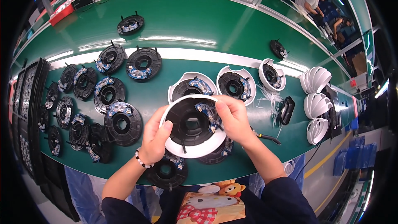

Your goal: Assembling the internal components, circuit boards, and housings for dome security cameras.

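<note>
Holding it up mid-bench, high above the dark green work surface (pixel 292 141): a smooth white plastic ring housing (pixel 199 152), filled by a round black plastic disc (pixel 179 120) with a curved blue circuit board (pixel 203 110) along its right side. Pinching the left rim between thumb and fingers with the left hand (pixel 154 142), just above a black-and-white bead bracelet (pixel 144 161). Clasping the upper right rim with the right hand (pixel 234 118), thumb reaching in over the board's outer edge; impossible to tell whether touching the board or only the rim. Just beyond, a row of three more white housings (pixel 192 76) fitted with black discs. Over to the left, a whole crowd of loose black discs (pixel 123 125) bearing blue boards, beside a tall black rack (pixel 29 99). Across to the right, a tangle of thin white strands (pixel 269 99), a hollow black oblong part (pixel 287 110), yellow-and-black tool handles (pixel 268 138) near the right forearm, and nested white plastic rings (pixel 316 80) in piles.
</note>
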Action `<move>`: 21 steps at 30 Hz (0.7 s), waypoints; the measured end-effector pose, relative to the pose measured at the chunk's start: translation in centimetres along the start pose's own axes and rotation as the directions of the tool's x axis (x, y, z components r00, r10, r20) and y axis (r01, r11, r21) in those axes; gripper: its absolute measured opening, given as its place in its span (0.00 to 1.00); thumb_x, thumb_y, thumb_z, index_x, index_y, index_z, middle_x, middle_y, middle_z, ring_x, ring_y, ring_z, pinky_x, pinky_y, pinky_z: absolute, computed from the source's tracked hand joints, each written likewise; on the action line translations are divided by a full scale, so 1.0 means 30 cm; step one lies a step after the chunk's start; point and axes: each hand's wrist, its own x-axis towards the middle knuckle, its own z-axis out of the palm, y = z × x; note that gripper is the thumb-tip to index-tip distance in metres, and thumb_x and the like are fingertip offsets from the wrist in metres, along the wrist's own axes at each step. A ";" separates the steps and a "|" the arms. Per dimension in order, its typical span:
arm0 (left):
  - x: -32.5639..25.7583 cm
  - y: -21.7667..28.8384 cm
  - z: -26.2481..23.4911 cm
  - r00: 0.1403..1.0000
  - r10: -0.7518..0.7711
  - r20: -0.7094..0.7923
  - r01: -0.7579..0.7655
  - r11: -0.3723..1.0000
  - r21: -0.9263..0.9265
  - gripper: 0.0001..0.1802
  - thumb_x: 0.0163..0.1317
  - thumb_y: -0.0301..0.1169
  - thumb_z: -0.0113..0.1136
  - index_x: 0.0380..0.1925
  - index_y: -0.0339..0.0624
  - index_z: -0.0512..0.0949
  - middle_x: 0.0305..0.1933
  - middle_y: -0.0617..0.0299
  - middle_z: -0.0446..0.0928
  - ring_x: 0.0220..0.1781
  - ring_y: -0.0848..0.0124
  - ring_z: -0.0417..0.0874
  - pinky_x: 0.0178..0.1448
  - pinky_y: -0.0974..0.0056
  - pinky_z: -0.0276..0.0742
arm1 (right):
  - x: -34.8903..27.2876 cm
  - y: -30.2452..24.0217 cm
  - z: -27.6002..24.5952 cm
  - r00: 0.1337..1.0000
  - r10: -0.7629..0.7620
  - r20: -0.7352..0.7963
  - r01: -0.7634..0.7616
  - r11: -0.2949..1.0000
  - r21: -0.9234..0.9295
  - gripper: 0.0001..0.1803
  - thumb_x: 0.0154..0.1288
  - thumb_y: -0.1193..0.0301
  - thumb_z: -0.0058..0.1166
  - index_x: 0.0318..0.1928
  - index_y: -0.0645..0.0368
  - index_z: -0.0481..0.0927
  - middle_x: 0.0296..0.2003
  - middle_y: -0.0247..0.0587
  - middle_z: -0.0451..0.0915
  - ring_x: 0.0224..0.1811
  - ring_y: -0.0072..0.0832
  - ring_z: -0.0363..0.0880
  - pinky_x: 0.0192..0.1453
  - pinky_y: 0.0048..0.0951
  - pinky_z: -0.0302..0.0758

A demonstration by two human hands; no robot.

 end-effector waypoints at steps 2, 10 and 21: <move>-0.002 -0.016 0.006 0.997 0.052 -0.056 -0.054 0.998 -0.020 0.22 0.60 0.31 0.43 0.52 0.30 0.60 0.49 0.56 0.69 0.50 0.74 0.69 0.54 0.69 0.63 | 0.024 -0.010 0.006 0.997 -0.053 -0.059 0.050 0.997 -0.056 0.11 0.59 0.70 0.49 0.33 0.68 0.77 0.19 0.29 0.74 0.21 0.11 0.66 0.24 0.16 0.64; -0.046 -0.048 0.006 0.921 0.343 -0.184 -0.295 0.924 0.243 0.37 0.54 0.48 0.51 0.53 0.28 0.55 0.51 0.52 0.64 0.53 0.67 0.66 0.57 0.64 0.59 | 0.065 -0.027 0.037 0.971 -0.228 -0.077 0.224 0.973 -0.058 0.21 0.58 0.60 0.51 0.18 0.66 0.73 0.10 0.38 0.68 0.15 0.16 0.63 0.18 0.23 0.61; 0.011 -0.052 -0.053 0.934 0.001 -0.357 -0.098 0.962 -0.255 0.24 0.63 0.41 0.37 0.53 0.35 0.60 0.53 0.55 0.67 0.53 0.65 0.70 0.56 0.62 0.65 | 0.178 -0.095 -0.169 0.986 -0.077 0.149 0.110 0.967 -0.228 0.27 0.64 0.53 0.35 0.41 0.68 0.73 0.26 0.41 0.77 0.19 0.22 0.75 0.24 0.20 0.72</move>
